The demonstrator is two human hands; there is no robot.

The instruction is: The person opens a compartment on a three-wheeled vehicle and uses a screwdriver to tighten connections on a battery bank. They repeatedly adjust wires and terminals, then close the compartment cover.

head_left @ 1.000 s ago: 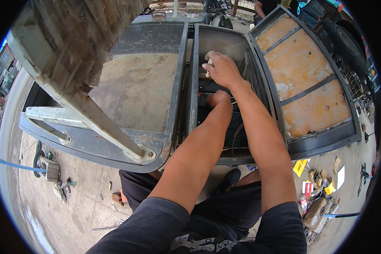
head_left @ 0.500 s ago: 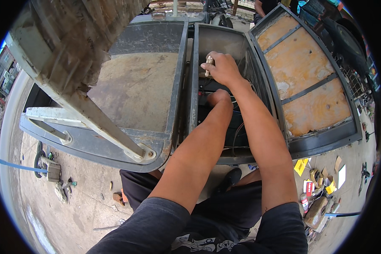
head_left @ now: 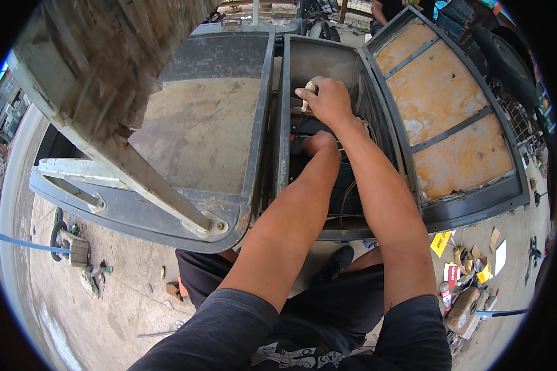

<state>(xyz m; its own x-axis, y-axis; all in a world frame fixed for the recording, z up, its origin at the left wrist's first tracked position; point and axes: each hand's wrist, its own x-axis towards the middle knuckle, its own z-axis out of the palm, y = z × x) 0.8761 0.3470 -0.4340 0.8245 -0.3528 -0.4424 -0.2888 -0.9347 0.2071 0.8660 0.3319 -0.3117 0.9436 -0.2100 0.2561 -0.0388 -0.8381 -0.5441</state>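
My right hand (head_left: 328,102) is closed around a pale, knobbed tool handle (head_left: 309,97), held upright above an open, deep metal compartment (head_left: 320,54). The tool's lower end is hard to make out. Lower down, inside the compartment, my left hand (head_left: 320,143) is curled with its knuckles up. Its fingertips, and whatever they grip, are hidden beneath it. Small red parts (head_left: 293,136) lie just left of that hand. Thin wires (head_left: 351,188) run over dark parts at the compartment's near end.
A hinged lid with worn wood panels (head_left: 461,120) lies open on the right. At left are a flat metal seat base (head_left: 198,136) and a pale slanted frame bar (head_left: 130,167). Packets and cans (head_left: 470,266) lie on the ground. A person (head_left: 390,11) is at the far right.
My right hand has shifted slightly right and turned, so the pale handle now leans differently. My left hand stays nearly where it was in the compartment.
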